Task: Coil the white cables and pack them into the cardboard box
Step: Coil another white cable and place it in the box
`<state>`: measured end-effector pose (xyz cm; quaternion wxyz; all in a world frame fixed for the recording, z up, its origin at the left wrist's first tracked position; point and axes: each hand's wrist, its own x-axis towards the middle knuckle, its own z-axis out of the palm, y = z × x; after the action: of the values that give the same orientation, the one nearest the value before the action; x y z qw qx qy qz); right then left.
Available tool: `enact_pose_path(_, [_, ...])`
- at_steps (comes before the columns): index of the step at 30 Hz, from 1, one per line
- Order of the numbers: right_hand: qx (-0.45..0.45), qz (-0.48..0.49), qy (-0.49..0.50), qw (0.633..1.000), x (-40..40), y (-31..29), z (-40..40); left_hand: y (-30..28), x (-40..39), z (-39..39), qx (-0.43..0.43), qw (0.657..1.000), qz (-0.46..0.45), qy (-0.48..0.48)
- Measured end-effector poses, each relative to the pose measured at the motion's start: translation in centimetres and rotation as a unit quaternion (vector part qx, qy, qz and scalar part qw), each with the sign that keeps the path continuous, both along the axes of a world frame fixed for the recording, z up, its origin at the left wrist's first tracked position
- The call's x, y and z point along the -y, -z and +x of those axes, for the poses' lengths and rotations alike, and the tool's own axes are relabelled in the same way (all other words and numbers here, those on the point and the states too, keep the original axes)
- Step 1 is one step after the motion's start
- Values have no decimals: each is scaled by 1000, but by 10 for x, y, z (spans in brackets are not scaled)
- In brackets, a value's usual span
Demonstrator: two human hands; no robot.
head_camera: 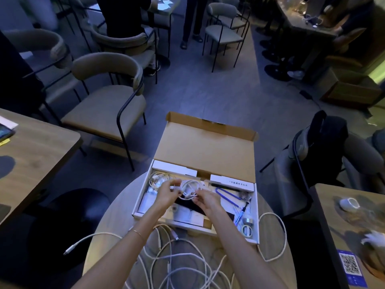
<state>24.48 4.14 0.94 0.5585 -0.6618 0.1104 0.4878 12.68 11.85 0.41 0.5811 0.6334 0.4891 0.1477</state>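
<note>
Held between both hands, a small coiled white cable (190, 189), just above the open cardboard box (255, 222): left hand (166, 192) pinching the coil's left edge, right hand (205, 200) curled round its lower right side, both closed on the same loop. Probably light, soft and springy, likely to unwind if let go at one side only; best gripped across the bundled turns, not by a loose end or plug. Inside the box, left of the hands, another coiled cable (157, 179) already lying in the far-left corner. Also in the box: a dark flat item under the hands, paper cards at the near edge, a blue cord (227, 195) to the right, pens and rolls of tape (248, 225) in the near-right corner, two white inner boxes along the far wall. Little free floor left, so likely a tight fit for the coil. In front of the box, on the round table (100, 245), a tangle of loose white cables (177, 261) not yet coiled, one loop trailing past the box's right side. Chairs all around the table.
</note>
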Motion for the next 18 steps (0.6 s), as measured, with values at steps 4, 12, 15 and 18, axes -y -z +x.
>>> enact_pose_path(4, [43, -20, -11, 999, -12, 10, 5, 14, -15, 3, -53, 993, 100, 28])
enact_pose_path(12, [121, -16, -59, 991, -10, 20, 1, 29, -21, 6, -139, 962, 235, 20])
enact_pose_path(15, [121, -26, -42, 991, -6, 20, 0, 32, -21, 7, -191, 938, 280, 67])
enact_pose_path(18, [123, -14, -60, 990, -5, 18, -1, 31, -22, 3, -172, 947, 266, 62])
